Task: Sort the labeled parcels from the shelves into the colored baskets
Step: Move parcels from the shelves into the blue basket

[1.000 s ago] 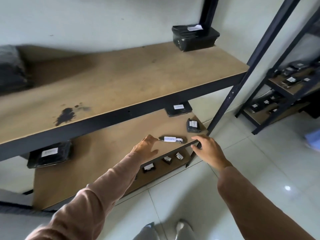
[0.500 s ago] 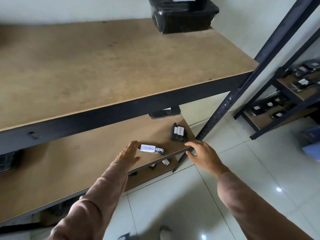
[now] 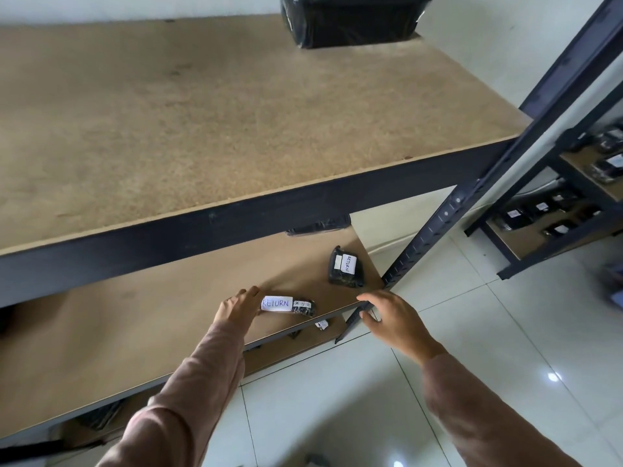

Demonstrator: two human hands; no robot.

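While the broad upper shelf point(image 3: 236, 112) carries a large black parcel point(image 3: 350, 21) at its far edge, the middle shelf point(image 3: 151, 332) below holds two parcels marked RETURN. The right hand point(image 3: 397, 320) sits at that shelf's near right corner; whether it grips the edge I cannot tell. The left hand point(image 3: 236, 308), fingers straight, touches the slim parcel point(image 3: 288, 305) at the near edge, with the stubby parcel point(image 3: 345, 267) farther right.

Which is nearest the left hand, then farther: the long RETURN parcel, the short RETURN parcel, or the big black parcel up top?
1. long RETURN parcel, right beside the left hand.
2. short RETURN parcel, farther right, near the post.
3. big black parcel, on the top shelf.
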